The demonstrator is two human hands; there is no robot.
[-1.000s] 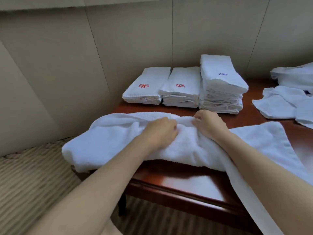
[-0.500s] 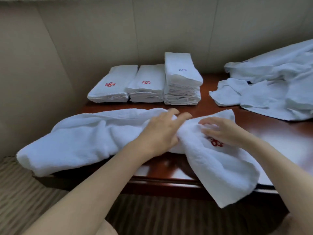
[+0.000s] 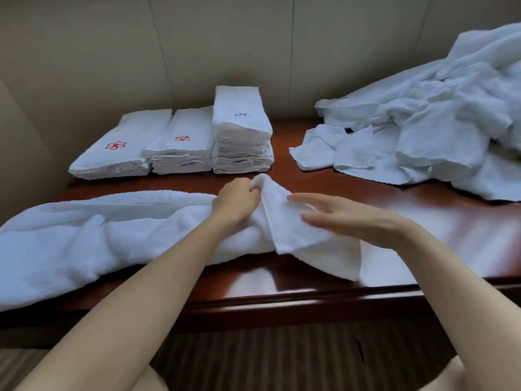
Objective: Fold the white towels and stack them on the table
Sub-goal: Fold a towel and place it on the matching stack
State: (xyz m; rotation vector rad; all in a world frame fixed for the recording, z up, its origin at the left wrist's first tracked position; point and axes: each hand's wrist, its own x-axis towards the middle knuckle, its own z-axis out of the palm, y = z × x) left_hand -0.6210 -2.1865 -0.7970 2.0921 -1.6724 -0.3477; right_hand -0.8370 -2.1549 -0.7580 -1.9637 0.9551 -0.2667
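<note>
A long white towel (image 3: 93,235) lies across the front of the dark wooden table (image 3: 310,289), and its left end hangs over the left edge of the table. The left hand (image 3: 235,203) grasps a bunched corner of this towel, with the fingers curled around the cloth and the corner lifted a little. The right hand (image 3: 349,215) is released, with straight fingers, and it lies flat over the folded right part of the towel; it looks a bit blurred. At the back of the table, near the wall, three stacks of folded towels stand side by side: a low stack with a red flower mark (image 3: 118,153), a middle stack with a red mark (image 3: 181,148), and a taller stack with a blue mark (image 3: 241,131). To the right lies a heap of unfolded white towels (image 3: 428,122).
</note>
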